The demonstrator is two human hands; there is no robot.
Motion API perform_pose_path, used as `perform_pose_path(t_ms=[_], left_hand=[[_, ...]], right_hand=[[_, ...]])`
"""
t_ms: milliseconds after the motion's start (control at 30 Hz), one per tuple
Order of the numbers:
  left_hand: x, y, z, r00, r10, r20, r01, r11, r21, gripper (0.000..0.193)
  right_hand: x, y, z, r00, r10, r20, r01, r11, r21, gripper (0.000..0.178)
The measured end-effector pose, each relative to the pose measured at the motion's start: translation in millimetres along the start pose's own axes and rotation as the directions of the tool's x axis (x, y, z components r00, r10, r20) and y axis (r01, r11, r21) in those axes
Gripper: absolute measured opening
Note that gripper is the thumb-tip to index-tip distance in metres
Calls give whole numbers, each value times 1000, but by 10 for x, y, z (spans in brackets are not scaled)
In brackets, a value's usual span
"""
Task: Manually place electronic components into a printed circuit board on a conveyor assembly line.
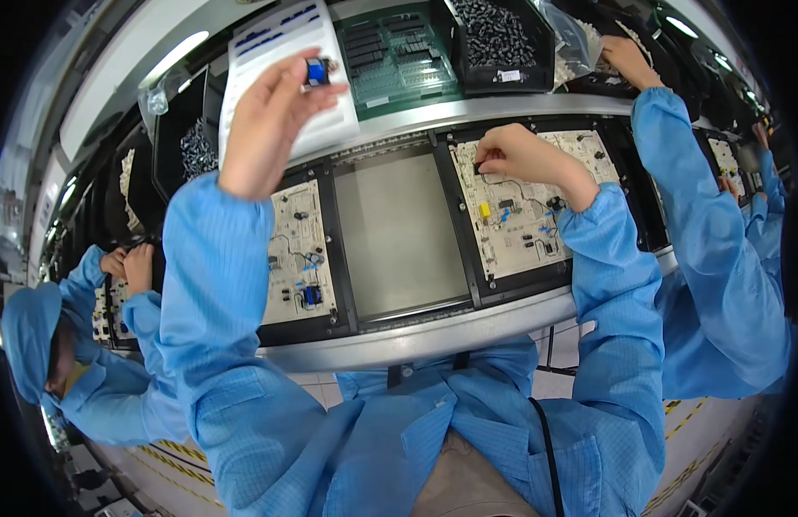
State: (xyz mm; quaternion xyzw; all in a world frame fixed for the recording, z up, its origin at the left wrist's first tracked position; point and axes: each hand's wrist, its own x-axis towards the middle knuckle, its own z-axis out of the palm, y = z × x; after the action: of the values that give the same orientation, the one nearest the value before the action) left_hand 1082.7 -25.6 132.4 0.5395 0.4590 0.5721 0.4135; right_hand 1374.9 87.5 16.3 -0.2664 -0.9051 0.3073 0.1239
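My left hand is raised over a white foam tray and pinches a small blue and black transformer-like component between thumb and fingers. My right hand is over the upper part of a cream circuit board in a black frame. Its fingertips are closed on a small black part at the board's upper left edge; a thin dark wire runs beside them. The board carries a yellow block, blue discs and black parts. Left of it, a second board has a blue component near its bottom.
A green tray of black parts and a black bin of small black pieces stand behind the metal rail. Another bin holds metallic pieces at left. Co-workers work on both sides; a sleeve reaches in at right.
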Motion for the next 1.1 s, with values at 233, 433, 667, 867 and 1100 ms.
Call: perform_pose_path(t_ms=[233, 433, 667, 867, 1100], left_hand=[[-917, -245, 368, 934, -339, 112, 357, 869, -344, 36], [-987, -545, 745, 920, -366, 142, 390, 812, -435, 39], [-882, -638, 1108, 961, -188, 201, 240, 929, -282, 37], [-929, -642, 1174, 980, -36, 194, 48, 997, -62, 37], [-1035, -697, 1179, 977, -89, 195, 146, 943, -300, 36]], right_hand=[[-90, -116, 48, 999, 3, -43, -2, 1000, 10, 15], [-134, -106, 102, 991, -111, -71, 100, 985, -138, 18], [-87, -71, -357, 894, -74, -442, 21, 992, -124, 24], [476, 341, -846, 817, -134, -561, -118, 913, -390, 25], [1092, 877, -789, 875, 52, -482, -311, 823, -476, 33]])
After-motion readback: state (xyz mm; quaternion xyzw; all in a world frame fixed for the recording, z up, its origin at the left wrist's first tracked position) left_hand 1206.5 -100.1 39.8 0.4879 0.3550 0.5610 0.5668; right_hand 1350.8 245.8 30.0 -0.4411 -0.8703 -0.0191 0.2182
